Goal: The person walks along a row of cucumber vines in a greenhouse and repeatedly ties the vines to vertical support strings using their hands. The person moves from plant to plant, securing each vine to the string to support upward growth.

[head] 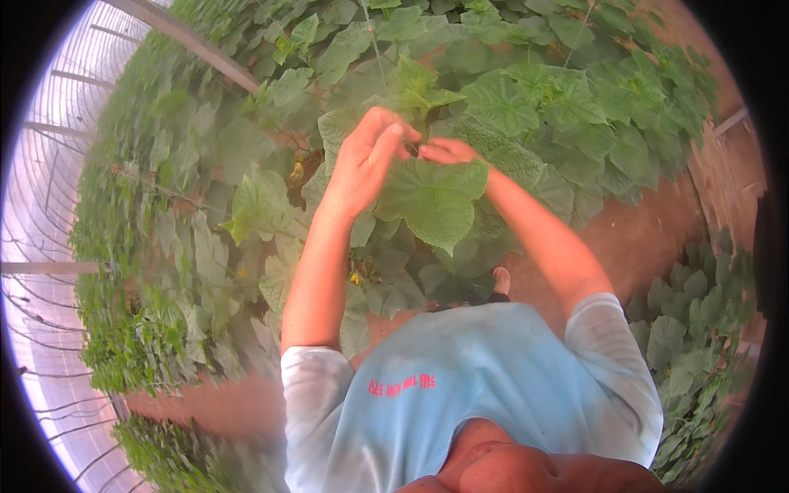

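Observation:
Just below its light green growing tip (419, 86), a cucumber vine's stem (424, 126) runs down between my two hands. My left hand (373, 151) has its thumb and fingers bent together at the stem from the left. From the right, the fingertips of my right hand (449, 151) pinch at the same spot, partly behind foliage. A thin strand shows between the fingertips, too small to tell whether it is tendril or twine. A broad lobed leaf (434, 200) hangs right under both hands.
Support strings (376, 46) rise among dense vines. Yellow flowers (355, 278) show low down. A beam (191, 46) slants in at upper left, beside the ribbed plastic greenhouse wall (46, 203). Bare soil paths (647, 215) run between the rows. A shoe (502, 280) shows below my right forearm.

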Available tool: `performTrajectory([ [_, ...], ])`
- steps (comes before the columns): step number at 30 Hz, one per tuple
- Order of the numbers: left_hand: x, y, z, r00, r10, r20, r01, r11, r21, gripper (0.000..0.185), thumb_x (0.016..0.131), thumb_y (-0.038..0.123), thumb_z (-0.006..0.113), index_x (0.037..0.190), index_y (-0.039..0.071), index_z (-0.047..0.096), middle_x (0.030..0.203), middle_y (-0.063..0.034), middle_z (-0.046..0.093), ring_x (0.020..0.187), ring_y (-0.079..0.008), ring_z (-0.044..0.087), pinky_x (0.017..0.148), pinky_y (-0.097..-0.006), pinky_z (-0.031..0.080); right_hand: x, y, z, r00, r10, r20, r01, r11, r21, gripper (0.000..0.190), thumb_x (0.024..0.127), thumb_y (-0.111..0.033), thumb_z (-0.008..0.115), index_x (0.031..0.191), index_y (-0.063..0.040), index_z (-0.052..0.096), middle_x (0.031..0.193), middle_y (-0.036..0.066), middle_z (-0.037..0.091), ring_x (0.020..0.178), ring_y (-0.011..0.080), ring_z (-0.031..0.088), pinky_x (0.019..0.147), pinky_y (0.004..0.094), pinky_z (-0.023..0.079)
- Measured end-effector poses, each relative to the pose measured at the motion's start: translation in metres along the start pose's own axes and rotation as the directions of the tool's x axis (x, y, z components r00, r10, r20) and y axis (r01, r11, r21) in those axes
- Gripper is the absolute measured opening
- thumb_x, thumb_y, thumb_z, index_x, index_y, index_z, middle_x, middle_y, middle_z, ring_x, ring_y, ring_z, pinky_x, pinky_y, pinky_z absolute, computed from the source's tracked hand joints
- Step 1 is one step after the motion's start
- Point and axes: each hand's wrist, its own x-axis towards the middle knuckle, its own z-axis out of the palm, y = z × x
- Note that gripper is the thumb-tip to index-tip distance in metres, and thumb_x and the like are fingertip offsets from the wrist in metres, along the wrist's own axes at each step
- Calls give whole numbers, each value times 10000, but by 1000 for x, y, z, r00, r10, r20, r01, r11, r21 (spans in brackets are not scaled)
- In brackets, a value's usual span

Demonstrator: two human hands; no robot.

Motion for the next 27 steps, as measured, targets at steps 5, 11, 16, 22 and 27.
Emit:
performTrajectory([
  [5,-14,-9,28,977,-209,35,204,974,98,403,900,57,526,1270,32,368,1173,-112,554,865,-143,571,787,-281,456,5,-1,5,989,-146,-13,138,962,-235,276,842,-321,607,884,-49,607,817,0,555,766,96,520,676,269,444],
  [11,-40,-18,66,984,4,-179,9,998,68,826,788,-101,536,1467,78,102,1526,-145,29,1063,-193,555,865,-308,462,-27,-7,7,928,-363,-79,316,884,-343,344,827,-54,583,1170,-58,560,1079,54,517,906,146,544,787,275,464],
  [16,-54,-3,98,971,200,-132,-183,974,133,722,766,-70,590,1402,64,276,1470,-191,200,1073,-247,561,866,-342,464,-93,-8,-53,895,-387,-222,328,908,-259,358,846,-61,576,1202,-90,553,1073,71,549,931,158,591,837,300,474],
  [22,-21,7,163,943,257,214,-283,953,104,467,819,-35,569,1269,11,451,1322,-164,444,1079,-249,565,879,-330,471,-114,34,-186,787,-7,-617,57,997,61,265,887,-106,542,1136,-16,566,994,65,588,835,132,579,764,271,494],
  [27,59,-34,237,937,-347,42,345,899,-268,547,903,17,464,1410,26,258,1410,-163,334,1139,-239,508,886,-333,475,-73,47,-242,881,-143,-451,82,985,-153,295,856,-104,570,1135,-9,552,1044,81,601,906,181,573,807,316,477],
])
